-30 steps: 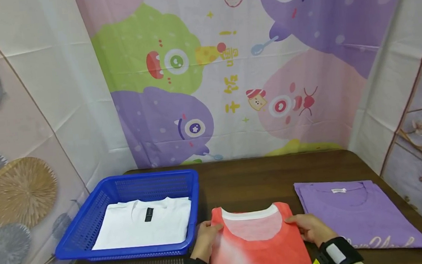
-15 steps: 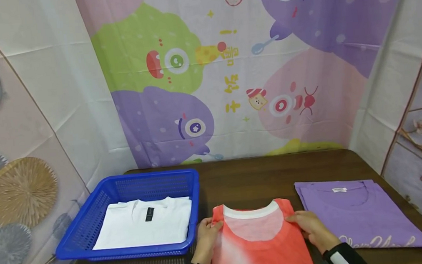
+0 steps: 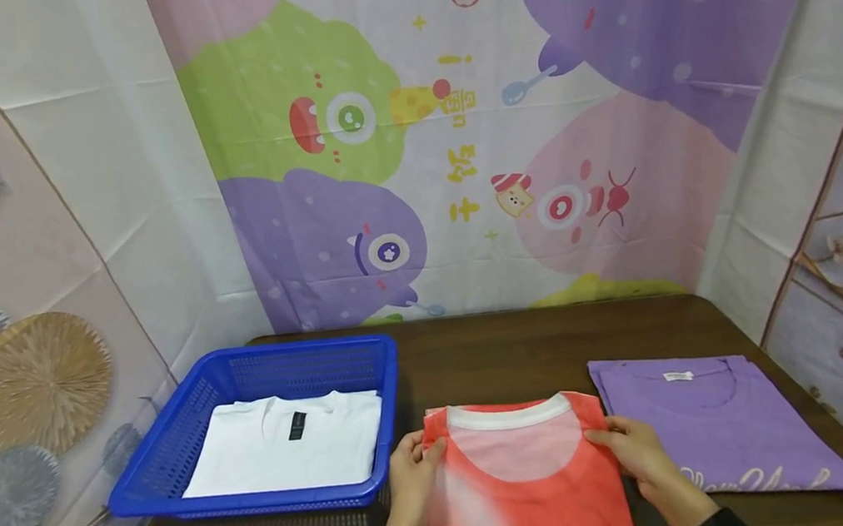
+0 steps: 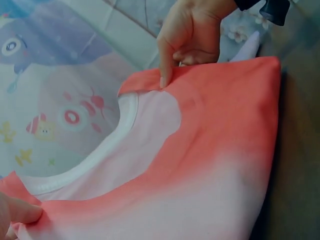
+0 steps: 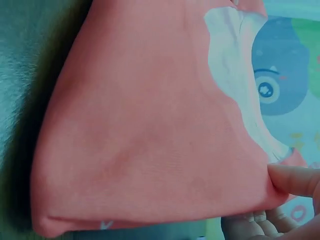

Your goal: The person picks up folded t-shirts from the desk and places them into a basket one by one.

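A folded coral and white T-shirt [image 3: 519,480] lies at the front middle of the dark wooden table [image 3: 519,350]. My left hand [image 3: 409,464] pinches its left shoulder. My right hand [image 3: 629,449] pinches its right shoulder. The shirt's far edge looks lifted a little off the table. In the left wrist view the coral shirt [image 4: 190,160] fills the frame, with my right hand [image 4: 192,35] gripping the far shoulder, thumb on top. In the right wrist view my right thumb [image 5: 295,180] presses on the shirt's [image 5: 150,135] corner with fingers curled under it.
A blue plastic basket [image 3: 182,451] stands at the left with a folded white T-shirt [image 3: 288,454] inside. A purple T-shirt [image 3: 714,421] lies flat on the right. A cartoon cloth backdrop [image 3: 455,135] hangs behind the table.
Both hands have slid the coral shirt slightly away from me and raised its collar edge. My wrists have moved forward; the wrist devices have dropped out of the head view.
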`<state>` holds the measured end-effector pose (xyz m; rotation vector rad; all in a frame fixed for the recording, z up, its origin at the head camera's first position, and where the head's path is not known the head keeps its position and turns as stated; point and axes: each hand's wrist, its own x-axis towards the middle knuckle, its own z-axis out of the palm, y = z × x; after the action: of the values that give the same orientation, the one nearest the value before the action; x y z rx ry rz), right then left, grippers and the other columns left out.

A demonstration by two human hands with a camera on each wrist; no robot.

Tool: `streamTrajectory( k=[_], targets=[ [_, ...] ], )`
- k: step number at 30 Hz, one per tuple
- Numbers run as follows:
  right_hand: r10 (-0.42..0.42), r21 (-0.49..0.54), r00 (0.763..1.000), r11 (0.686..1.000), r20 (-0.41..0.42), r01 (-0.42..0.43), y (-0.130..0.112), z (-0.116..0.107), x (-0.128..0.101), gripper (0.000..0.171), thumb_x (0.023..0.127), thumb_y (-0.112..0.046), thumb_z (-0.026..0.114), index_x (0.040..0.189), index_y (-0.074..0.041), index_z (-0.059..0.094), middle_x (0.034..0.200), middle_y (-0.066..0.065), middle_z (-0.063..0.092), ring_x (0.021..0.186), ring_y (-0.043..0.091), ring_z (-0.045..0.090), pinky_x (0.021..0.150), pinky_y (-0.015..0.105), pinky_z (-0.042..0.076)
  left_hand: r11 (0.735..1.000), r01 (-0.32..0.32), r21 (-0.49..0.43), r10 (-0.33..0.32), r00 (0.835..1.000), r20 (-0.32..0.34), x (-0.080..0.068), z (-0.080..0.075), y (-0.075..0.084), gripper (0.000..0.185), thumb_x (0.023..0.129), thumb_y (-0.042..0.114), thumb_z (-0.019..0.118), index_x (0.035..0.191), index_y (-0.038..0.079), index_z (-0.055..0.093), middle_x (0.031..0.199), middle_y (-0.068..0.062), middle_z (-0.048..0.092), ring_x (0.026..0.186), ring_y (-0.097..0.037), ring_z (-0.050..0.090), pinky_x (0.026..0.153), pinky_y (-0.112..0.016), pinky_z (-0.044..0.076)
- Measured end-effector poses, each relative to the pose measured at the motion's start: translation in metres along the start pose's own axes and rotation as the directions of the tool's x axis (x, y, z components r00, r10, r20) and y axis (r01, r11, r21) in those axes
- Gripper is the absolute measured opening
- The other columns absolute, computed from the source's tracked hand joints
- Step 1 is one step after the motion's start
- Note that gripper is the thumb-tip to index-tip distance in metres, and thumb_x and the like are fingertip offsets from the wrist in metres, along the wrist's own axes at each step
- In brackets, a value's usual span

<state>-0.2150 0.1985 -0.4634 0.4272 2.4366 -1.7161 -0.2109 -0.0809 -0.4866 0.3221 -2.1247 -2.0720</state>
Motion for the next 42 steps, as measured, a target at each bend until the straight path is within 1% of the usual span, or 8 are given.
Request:
streamTrajectory(
  k=[3,7,15,27,34,36,39,42],
  targets=[
    [-0.02,-0.036,1.0,0.999,-0.016,0.019,-0.002,-0.005,-0.007,0.043,0.087,-0.02,0.066,0.117,0.01,0.058,0.089,0.001,0.066,0.074,0.009,0.056,0.065,0.027,0.048,1.0,-0.015,-0.007,0.015,1.0,-0.012,-0.007,0.002,0.004,0.026,0.086,0.003,0.066,0.107,-0.011,0.06,0.085,-0.018,0.073,0.065,-0.001,0.056,0.06,-0.017,0.047],
    [-0.026,-0.021,0.999,0.999,-0.022,0.026,-0.003,-0.011,-0.017,0.042,0.088,-0.017,0.065,0.119,0.01,0.058,0.088,-0.001,0.07,0.072,0.006,0.058,0.065,0.025,0.049,0.999,-0.043,-0.007,0.043,0.999,-0.016,-0.015,0.003,0.012,0.024,0.085,0.003,0.067,0.105,-0.009,0.062,0.089,-0.022,0.073,0.065,0.0,0.057,0.06,-0.016,0.048],
    [-0.028,0.065,1.0,0.997,-0.002,0.029,-0.009,-0.016,-0.035,0.036,0.088,-0.014,0.064,0.116,0.008,0.06,0.079,-0.013,0.07,0.068,0.002,0.062,0.064,0.023,0.053,0.998,-0.05,-0.037,0.05,0.999,-0.011,-0.03,-0.006,0.028,0.025,0.086,0.006,0.067,0.107,-0.008,0.062,0.094,-0.021,0.073,0.068,0.002,0.058,0.064,-0.015,0.049],
    [-0.049,0.091,0.999,0.995,0.014,0.048,-0.025,-0.016,-0.051,0.046,0.09,-0.016,0.064,0.126,0.009,0.053,0.085,-0.012,0.072,0.073,0.002,0.064,0.068,0.023,0.054,0.99,-0.081,-0.114,0.08,0.997,-0.013,-0.039,-0.017,0.042,0.027,0.088,0.004,0.065,0.11,-0.01,0.059,0.098,-0.021,0.073,0.071,0.004,0.062,0.068,-0.014,0.051],
    [-0.108,0.103,0.994,0.989,0.032,0.104,-0.046,-0.014,-0.064,0.046,0.089,-0.016,0.065,0.126,0.008,0.054,0.088,-0.01,0.073,0.075,0.003,0.065,0.069,0.023,0.054,0.987,-0.137,-0.082,0.135,0.991,-0.025,-0.044,-0.033,0.061,0.027,0.089,0.004,0.064,0.112,-0.011,0.059,0.1,-0.02,0.073,0.073,0.005,0.062,0.069,-0.013,0.052],
    [-0.117,0.109,0.992,0.988,0.041,0.112,-0.054,-0.012,-0.068,0.045,0.09,-0.016,0.065,0.127,0.008,0.053,0.09,-0.008,0.073,0.075,0.003,0.066,0.069,0.024,0.055,0.988,-0.139,-0.072,0.137,0.99,-0.037,-0.045,-0.04,0.068,0.027,0.089,0.005,0.064,0.112,-0.01,0.06,0.097,-0.014,0.074,0.073,0.005,0.063,0.069,-0.014,0.052],
    [-0.132,0.143,0.989,0.982,0.063,0.122,-0.066,-0.007,-0.072,0.042,0.09,-0.013,0.065,0.125,0.008,0.054,0.089,-0.008,0.072,0.075,0.003,0.065,0.068,0.023,0.055,0.986,-0.16,-0.041,0.157,0.986,-0.054,-0.045,-0.053,0.079,0.028,0.089,0.007,0.065,0.112,-0.009,0.061,0.087,0.003,0.074,0.072,0.005,0.062,0.067,-0.014,0.052],
    [-0.155,0.186,0.983,0.973,0.097,0.135,-0.077,0.001,-0.076,0.034,0.089,-0.009,0.064,0.117,0.007,0.056,0.085,-0.009,0.07,0.073,0.004,0.065,0.067,0.024,0.055,0.983,-0.182,-0.017,0.181,0.981,-0.067,-0.045,-0.067,0.087,0.028,0.09,0.008,0.065,0.112,-0.009,0.061,0.077,0.018,0.069,0.069,0.004,0.061,0.065,-0.015,0.051]
  ],
)
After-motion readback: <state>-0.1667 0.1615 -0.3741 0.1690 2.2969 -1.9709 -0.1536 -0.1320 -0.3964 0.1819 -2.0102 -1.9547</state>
